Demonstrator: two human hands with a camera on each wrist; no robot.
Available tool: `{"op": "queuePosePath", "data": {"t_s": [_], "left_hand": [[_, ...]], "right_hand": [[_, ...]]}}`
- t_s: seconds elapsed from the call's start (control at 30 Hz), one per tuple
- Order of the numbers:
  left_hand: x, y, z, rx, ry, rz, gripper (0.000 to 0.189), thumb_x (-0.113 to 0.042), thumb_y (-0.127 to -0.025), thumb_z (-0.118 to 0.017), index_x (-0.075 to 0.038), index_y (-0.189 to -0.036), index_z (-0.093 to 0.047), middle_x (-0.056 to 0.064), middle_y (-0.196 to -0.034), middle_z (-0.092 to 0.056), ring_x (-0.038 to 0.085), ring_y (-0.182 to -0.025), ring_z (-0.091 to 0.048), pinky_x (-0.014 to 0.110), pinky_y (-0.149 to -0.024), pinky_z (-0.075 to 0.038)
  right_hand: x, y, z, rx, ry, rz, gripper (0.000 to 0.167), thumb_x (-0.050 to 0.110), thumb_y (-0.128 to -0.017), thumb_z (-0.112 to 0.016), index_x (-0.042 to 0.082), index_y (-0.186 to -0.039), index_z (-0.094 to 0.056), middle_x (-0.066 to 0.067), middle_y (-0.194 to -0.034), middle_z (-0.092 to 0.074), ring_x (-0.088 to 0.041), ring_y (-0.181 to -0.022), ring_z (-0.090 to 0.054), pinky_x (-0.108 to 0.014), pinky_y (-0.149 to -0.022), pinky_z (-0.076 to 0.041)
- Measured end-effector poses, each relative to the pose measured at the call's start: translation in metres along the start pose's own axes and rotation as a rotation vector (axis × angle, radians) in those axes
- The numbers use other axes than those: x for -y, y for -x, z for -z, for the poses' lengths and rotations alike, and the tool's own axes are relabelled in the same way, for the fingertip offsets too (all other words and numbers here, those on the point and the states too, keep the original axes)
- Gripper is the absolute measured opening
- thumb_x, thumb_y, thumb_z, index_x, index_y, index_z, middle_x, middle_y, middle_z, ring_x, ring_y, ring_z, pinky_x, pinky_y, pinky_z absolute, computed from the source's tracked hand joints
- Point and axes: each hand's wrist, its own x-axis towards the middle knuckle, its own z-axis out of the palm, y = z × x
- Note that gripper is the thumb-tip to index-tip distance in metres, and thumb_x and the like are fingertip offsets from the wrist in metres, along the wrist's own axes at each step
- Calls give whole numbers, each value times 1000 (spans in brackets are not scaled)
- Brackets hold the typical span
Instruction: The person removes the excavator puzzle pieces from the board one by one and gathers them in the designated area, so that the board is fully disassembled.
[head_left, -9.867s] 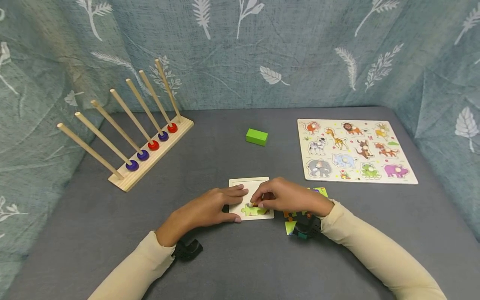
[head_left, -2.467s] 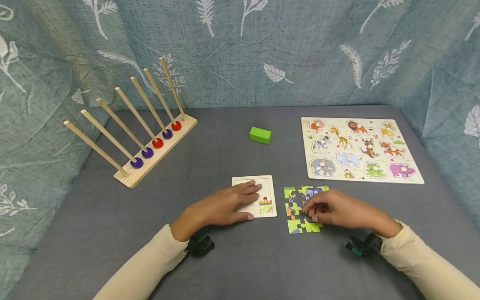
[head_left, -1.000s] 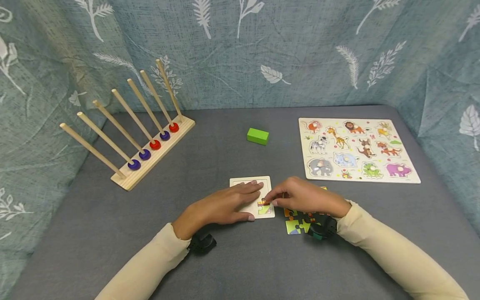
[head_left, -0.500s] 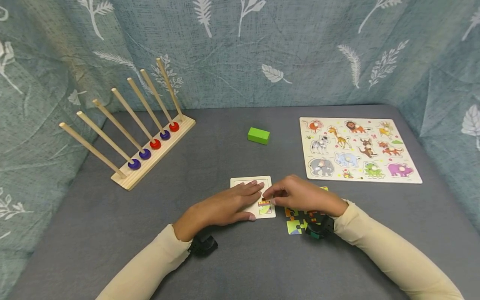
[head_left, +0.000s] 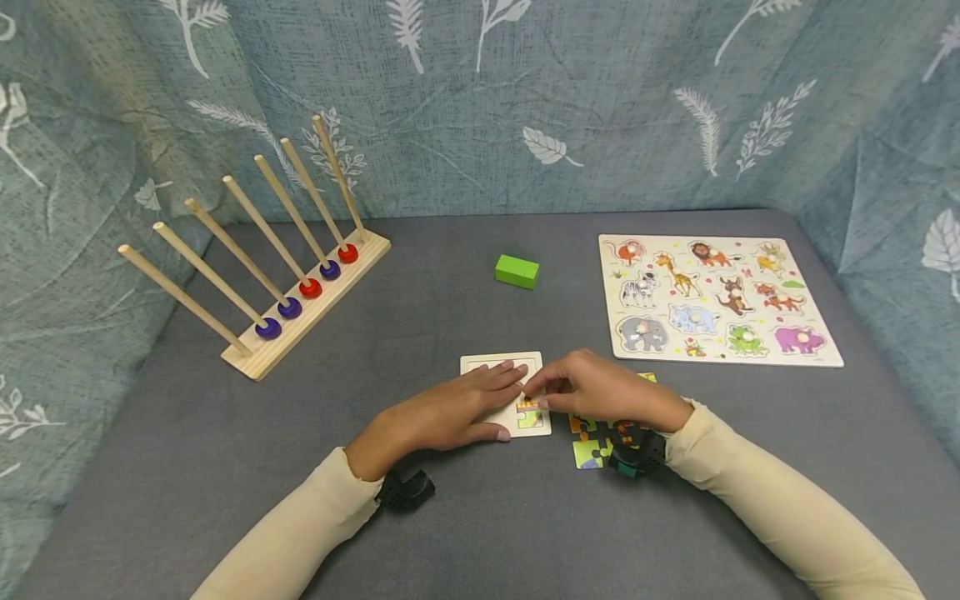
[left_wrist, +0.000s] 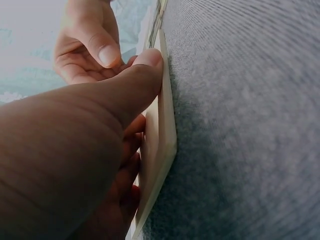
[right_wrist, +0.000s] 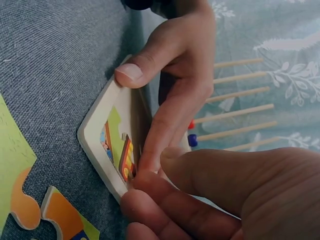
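Flat over a small square wooden puzzle tray (head_left: pixel 480 360), the left hand (head_left: pixel 450 412) rests with fingers spread and its thumb along the near edge. In the tray's near right corner lies a jigsaw piece (head_left: pixel 529 417), green with a red and yellow band. The right hand (head_left: pixel 600 387) reaches in from the right, index finger and thumb bent down right above that piece. In the right wrist view its fingertips (right_wrist: pixel 147 185) come down at the knob of the jigsaw piece (right_wrist: pixel 117 140); I cannot tell whether they pinch a piece. Part of the tray's inside is hidden under both hands.
Loose jigsaw pieces (head_left: pixel 588 454) lie under the right wrist. Behind stand a green block (head_left: pixel 517 272) and, at the back right, an animal peg puzzle board (head_left: pixel 765 361). A wooden peg rack (head_left: pixel 360 265) with red and blue beads stands at left, before a hanging patterned cloth (head_left: pixel 465 133).
The right hand went from the tray to the loose pieces and back, and now moves only slightly at the tray's right side. The left hand shifted right over the tray, then stayed.
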Motion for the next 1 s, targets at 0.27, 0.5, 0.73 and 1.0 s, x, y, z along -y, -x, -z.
{"op": "queuePosePath", "data": {"t_s": [0.27,0.5,0.73,1.0], "left_hand": [[1,-1,-1,8,-6,17,68,-34,-98,-60,-5,-151,-32,8,-159,-22,21,-147,-12,39,-117,-14],[1,-2,-2,4,12,19,74,-35,-98,-60,-13,-156,-20,7,-160,-20,19,-147,-11,40,-117,-13],[1,0,-3,-17,4,7,71,-34,-97,-61,-4,-152,-28,10,-158,-24,23,-146,-15,42,-116,-16],[2,-1,-4,-36,-21,-6,66,-33,-96,-63,2,-147,-39,13,-157,-28,26,-146,-17,42,-116,-18]], "right_hand": [[0,0,0,-43,-27,40,18,0,-90,-66,4,-107,-72,-1,-96,-69,-6,-77,-58,-26,-69,-51],[1,-3,-3,-58,-10,52,20,-1,-88,-66,5,-106,-72,-2,-102,-68,-8,-85,-60,-28,-74,-52],[3,-5,-3,-56,-39,80,10,1,-89,-69,5,-97,-73,5,-86,-61,-6,-77,-55,-25,-69,-49],[5,-7,-3,-11,-18,76,12,-1,-87,-69,8,-90,-75,7,-84,-60,-3,-75,-53,-23,-66,-49]]}}
